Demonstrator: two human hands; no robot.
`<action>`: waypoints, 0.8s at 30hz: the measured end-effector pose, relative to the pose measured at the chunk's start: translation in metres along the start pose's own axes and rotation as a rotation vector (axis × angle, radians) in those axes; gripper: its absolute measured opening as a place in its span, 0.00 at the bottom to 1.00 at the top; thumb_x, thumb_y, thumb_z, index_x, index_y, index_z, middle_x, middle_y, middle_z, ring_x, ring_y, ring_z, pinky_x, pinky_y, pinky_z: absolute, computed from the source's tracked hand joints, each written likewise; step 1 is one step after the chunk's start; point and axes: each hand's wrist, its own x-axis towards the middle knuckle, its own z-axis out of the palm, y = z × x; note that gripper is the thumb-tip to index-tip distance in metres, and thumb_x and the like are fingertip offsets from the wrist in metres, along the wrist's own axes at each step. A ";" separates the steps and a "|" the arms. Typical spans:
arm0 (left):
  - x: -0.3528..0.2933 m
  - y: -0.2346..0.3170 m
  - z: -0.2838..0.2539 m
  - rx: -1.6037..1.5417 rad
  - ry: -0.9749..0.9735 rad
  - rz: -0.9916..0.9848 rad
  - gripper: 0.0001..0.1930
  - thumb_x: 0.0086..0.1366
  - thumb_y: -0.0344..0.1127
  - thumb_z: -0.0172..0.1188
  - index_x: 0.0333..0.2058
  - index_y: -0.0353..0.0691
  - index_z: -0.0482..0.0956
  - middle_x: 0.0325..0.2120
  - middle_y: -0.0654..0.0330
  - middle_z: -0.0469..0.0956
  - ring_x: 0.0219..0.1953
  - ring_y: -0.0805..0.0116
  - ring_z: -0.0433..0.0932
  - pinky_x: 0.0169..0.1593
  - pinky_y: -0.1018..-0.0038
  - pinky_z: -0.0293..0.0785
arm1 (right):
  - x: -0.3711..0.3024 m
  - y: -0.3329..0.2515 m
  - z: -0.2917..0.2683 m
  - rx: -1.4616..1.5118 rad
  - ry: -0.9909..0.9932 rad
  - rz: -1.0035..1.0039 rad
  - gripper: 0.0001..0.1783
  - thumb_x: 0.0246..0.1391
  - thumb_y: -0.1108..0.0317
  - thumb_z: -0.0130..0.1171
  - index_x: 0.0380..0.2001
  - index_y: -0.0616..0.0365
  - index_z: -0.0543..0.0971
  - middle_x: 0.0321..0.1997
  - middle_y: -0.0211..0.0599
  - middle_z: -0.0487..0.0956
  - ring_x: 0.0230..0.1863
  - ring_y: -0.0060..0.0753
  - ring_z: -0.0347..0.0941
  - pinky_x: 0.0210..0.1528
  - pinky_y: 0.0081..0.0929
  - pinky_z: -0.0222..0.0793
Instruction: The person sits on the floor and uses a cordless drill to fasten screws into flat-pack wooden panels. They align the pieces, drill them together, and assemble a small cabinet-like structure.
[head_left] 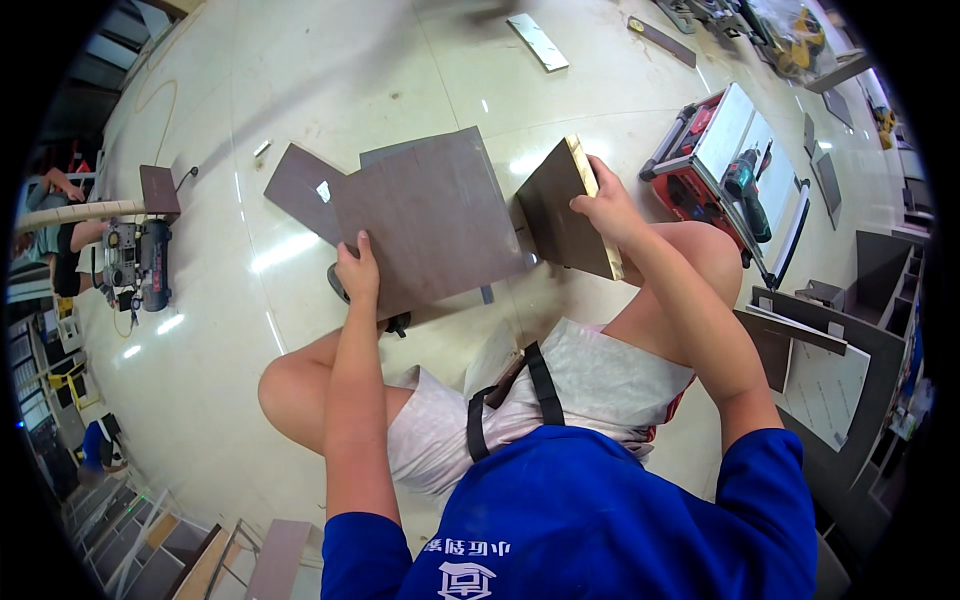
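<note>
A large brown board (425,215) lies before my knees, overlapping other brown panels. My left hand (358,272) grips its near-left edge, the thumb on top and the fingers mostly hidden. To the right, my right hand (608,207) is closed round the pale raw-wood edge of a smaller brown panel (550,205), which stands tilted beside the large board. A narrower brown panel (300,195) with a small white patch sticks out at the far left from the large board. Part of a darker panel (375,157) shows behind the board's far edge.
On the right stands a red-and-silver tool case (690,150) with a teal cordless drill (742,178) on top. A compressor (140,262) sits at the left, near another person (75,235). Panels and a dark cabinet (885,270) stand right. A white strip (538,42) lies far ahead.
</note>
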 end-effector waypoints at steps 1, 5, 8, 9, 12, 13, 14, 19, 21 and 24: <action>-0.001 -0.001 0.000 0.020 0.004 -0.008 0.29 0.68 0.54 0.56 0.43 0.25 0.75 0.38 0.34 0.81 0.43 0.35 0.79 0.48 0.54 0.74 | 0.000 0.000 0.000 0.010 0.007 0.003 0.40 0.44 0.78 0.57 0.65 0.63 0.63 0.48 0.43 0.76 0.45 0.34 0.74 0.48 0.28 0.71; -0.002 0.000 0.003 0.052 -0.008 -0.011 0.30 0.69 0.55 0.56 0.44 0.24 0.75 0.39 0.32 0.80 0.44 0.33 0.78 0.48 0.53 0.73 | 0.003 0.003 -0.004 0.031 0.033 0.022 0.40 0.44 0.79 0.56 0.65 0.62 0.63 0.45 0.40 0.76 0.40 0.30 0.73 0.43 0.26 0.71; -0.003 -0.001 0.001 0.043 -0.017 0.000 0.31 0.69 0.55 0.56 0.46 0.23 0.74 0.39 0.31 0.80 0.44 0.32 0.78 0.48 0.52 0.73 | 0.002 -0.004 -0.002 0.047 0.022 0.038 0.39 0.44 0.79 0.56 0.65 0.62 0.63 0.44 0.39 0.76 0.40 0.29 0.73 0.43 0.25 0.70; -0.002 0.001 0.002 0.038 -0.022 0.009 0.31 0.69 0.55 0.55 0.46 0.23 0.73 0.38 0.31 0.80 0.44 0.32 0.78 0.48 0.52 0.73 | 0.000 -0.006 -0.003 0.056 0.022 0.043 0.39 0.44 0.79 0.56 0.65 0.61 0.63 0.44 0.39 0.76 0.40 0.29 0.73 0.43 0.25 0.70; 0.001 0.009 -0.001 0.103 -0.142 -0.088 0.32 0.69 0.55 0.54 0.52 0.24 0.70 0.44 0.31 0.78 0.50 0.35 0.77 0.53 0.54 0.72 | 0.004 0.004 -0.002 0.093 0.050 0.018 0.39 0.44 0.79 0.56 0.64 0.60 0.65 0.43 0.40 0.77 0.40 0.29 0.73 0.43 0.25 0.70; 0.002 0.011 -0.002 0.087 -0.107 -0.081 0.32 0.69 0.53 0.55 0.54 0.25 0.68 0.48 0.31 0.76 0.52 0.35 0.75 0.55 0.55 0.71 | 0.005 0.005 -0.002 0.081 0.056 0.011 0.39 0.44 0.78 0.56 0.64 0.60 0.65 0.43 0.40 0.77 0.40 0.29 0.73 0.43 0.26 0.70; 0.003 0.013 -0.003 0.070 -0.071 -0.075 0.32 0.69 0.52 0.56 0.56 0.25 0.66 0.51 0.31 0.74 0.55 0.36 0.74 0.58 0.56 0.69 | 0.007 0.006 -0.001 0.070 0.061 0.003 0.38 0.43 0.78 0.56 0.64 0.60 0.65 0.44 0.41 0.77 0.41 0.29 0.73 0.44 0.26 0.70; 0.016 0.090 -0.048 -0.381 -0.044 0.204 0.31 0.66 0.37 0.61 0.62 0.28 0.60 0.62 0.39 0.66 0.64 0.46 0.68 0.65 0.59 0.65 | 0.002 -0.001 0.000 -0.012 0.055 0.050 0.38 0.43 0.77 0.57 0.63 0.59 0.66 0.46 0.43 0.78 0.44 0.33 0.75 0.47 0.28 0.71; -0.012 0.216 -0.116 -0.777 -0.212 0.561 0.30 0.63 0.28 0.63 0.62 0.30 0.61 0.61 0.43 0.69 0.63 0.54 0.70 0.65 0.60 0.66 | 0.006 0.008 -0.007 -0.086 0.101 0.026 0.38 0.43 0.77 0.57 0.63 0.60 0.66 0.47 0.44 0.78 0.44 0.34 0.75 0.48 0.28 0.71; -0.066 0.317 -0.232 -0.592 -0.122 1.372 0.32 0.62 0.35 0.64 0.61 0.29 0.63 0.58 0.40 0.72 0.62 0.48 0.72 0.65 0.56 0.67 | 0.004 0.004 -0.005 0.012 0.075 0.025 0.38 0.43 0.77 0.57 0.63 0.61 0.66 0.47 0.45 0.78 0.45 0.35 0.75 0.48 0.28 0.72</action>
